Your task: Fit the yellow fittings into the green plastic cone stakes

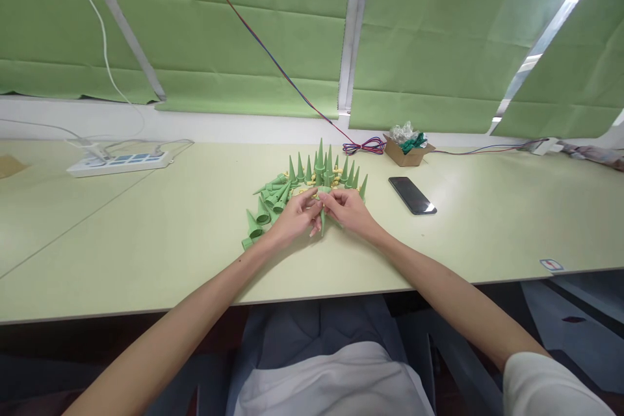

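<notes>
Both hands meet over the table in the middle of the head view. My left hand (297,214) is closed around a green cone (322,221), whose wide end faces up and away while its tip points down toward me. My right hand (351,209) pinches the same cone near its wide end. Behind the hands, several green cones (301,170) stand upright in a cluster. Small yellow pieces (336,175) lie among them. To the left, several more cones (263,213) lie on their sides with open ends showing. My fingers partly hide the held cone.
A black phone (412,195) lies to the right on the table (468,240). Behind it are a small cardboard box (405,155) with crumpled wrapping and a coiled red-blue wire (364,145). A white power strip (121,164) with cables sits at the left.
</notes>
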`<state>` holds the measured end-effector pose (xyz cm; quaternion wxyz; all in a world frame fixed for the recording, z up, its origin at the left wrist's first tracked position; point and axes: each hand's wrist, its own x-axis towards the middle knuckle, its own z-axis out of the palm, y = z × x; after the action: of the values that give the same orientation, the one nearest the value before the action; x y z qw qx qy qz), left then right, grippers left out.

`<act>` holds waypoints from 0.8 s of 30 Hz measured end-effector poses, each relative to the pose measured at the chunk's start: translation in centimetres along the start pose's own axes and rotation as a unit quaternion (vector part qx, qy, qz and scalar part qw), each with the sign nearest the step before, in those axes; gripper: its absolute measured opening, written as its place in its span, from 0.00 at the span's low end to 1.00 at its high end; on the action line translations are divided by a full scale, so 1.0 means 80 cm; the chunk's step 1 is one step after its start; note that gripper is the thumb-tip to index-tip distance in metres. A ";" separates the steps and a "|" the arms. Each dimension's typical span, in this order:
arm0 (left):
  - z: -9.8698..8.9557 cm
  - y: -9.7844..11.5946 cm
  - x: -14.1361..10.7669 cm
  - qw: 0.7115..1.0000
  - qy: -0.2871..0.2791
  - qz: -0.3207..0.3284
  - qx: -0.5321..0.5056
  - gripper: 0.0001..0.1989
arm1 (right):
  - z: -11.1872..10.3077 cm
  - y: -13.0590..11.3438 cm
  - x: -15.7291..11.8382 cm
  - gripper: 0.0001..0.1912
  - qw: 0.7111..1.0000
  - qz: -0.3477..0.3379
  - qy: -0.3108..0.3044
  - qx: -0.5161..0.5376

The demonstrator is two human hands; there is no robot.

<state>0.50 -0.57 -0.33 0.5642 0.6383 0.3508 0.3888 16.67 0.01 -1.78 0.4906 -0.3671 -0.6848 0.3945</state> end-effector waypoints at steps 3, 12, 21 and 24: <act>0.000 0.000 0.000 1.000 0.001 0.003 -0.006 0.29 | 0.001 0.001 0.000 0.27 1.000 0.001 0.000 0.009; -0.001 -0.005 0.003 1.000 0.001 0.017 -0.002 0.30 | 0.003 0.001 -0.001 0.26 1.000 0.008 0.003 0.024; -0.002 -0.008 0.003 1.000 0.003 0.020 0.000 0.32 | 0.004 0.001 -0.002 0.27 1.000 0.013 0.005 0.015; -0.003 -0.009 0.003 1.000 0.008 0.016 0.002 0.33 | 0.004 0.001 -0.001 0.26 1.000 0.013 0.005 0.014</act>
<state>0.39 -0.15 -1.01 0.5536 0.6424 0.3455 0.4019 16.42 -0.12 -1.94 0.4940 -0.3708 -0.6718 0.4087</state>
